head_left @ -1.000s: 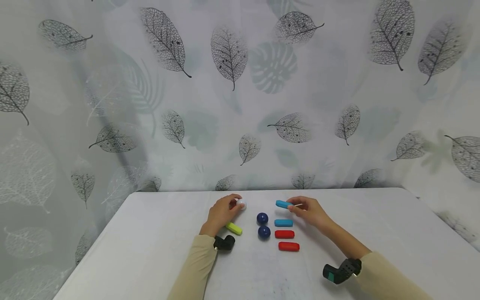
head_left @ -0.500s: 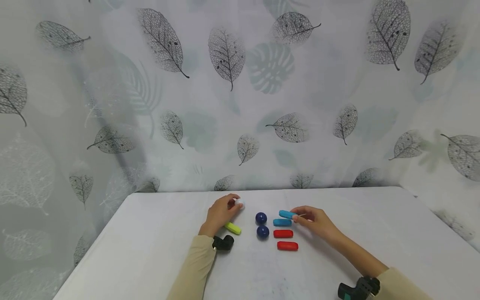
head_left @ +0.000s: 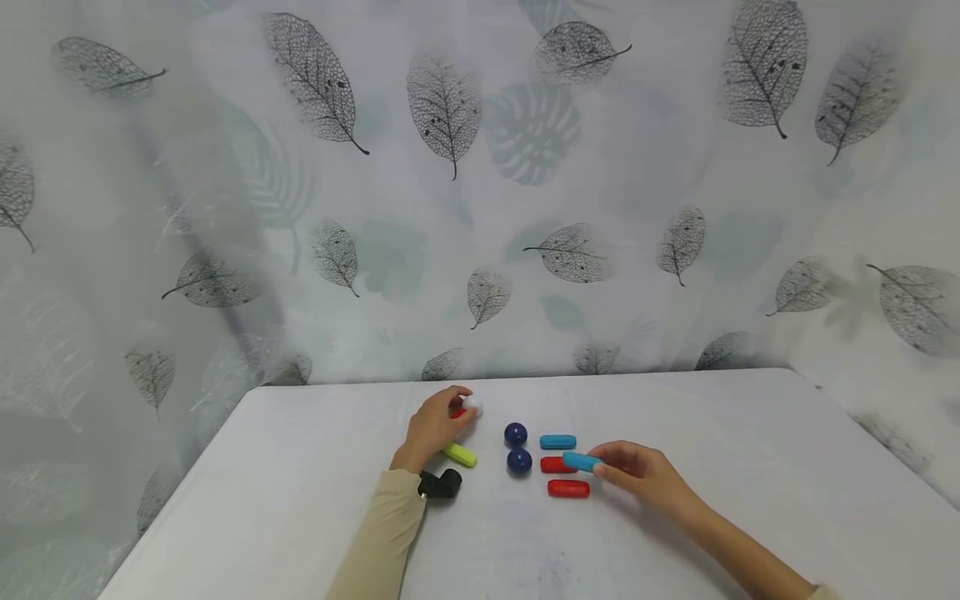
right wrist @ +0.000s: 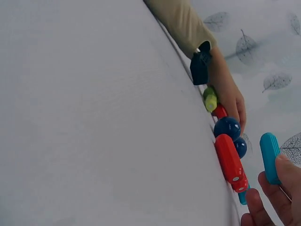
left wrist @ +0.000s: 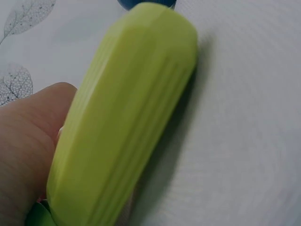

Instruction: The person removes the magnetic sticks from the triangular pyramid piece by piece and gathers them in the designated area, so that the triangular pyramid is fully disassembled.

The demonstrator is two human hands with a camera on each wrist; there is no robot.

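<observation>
My left hand (head_left: 433, 427) holds a white ball (head_left: 473, 405) between thumb and fingers, at the table's far side. A red piece (head_left: 458, 412) shows under those fingers, mostly hidden. Beside the same hand lies a yellow-green faceted stick (head_left: 461, 454), which fills much of the left wrist view. My right hand (head_left: 645, 475) pinches a blue faceted stick (head_left: 581, 462) by its right end, above the table. In the head view this stick overlaps the right end of a red stick (head_left: 557, 465). The right wrist view shows the pinched blue stick (right wrist: 270, 157) at the thumb.
Two dark blue balls (head_left: 517, 462) stand one behind the other between my hands. Another blue stick (head_left: 558, 442) lies behind the overlapped red one, and a second red stick (head_left: 568, 489) in front. A leaf-patterned curtain (head_left: 480, 208) hangs behind the white table (head_left: 300, 500).
My right hand has come nearer to me with the blue stick, from behind the lying blue stick to over the farther red one. My left hand stays at the white ball.
</observation>
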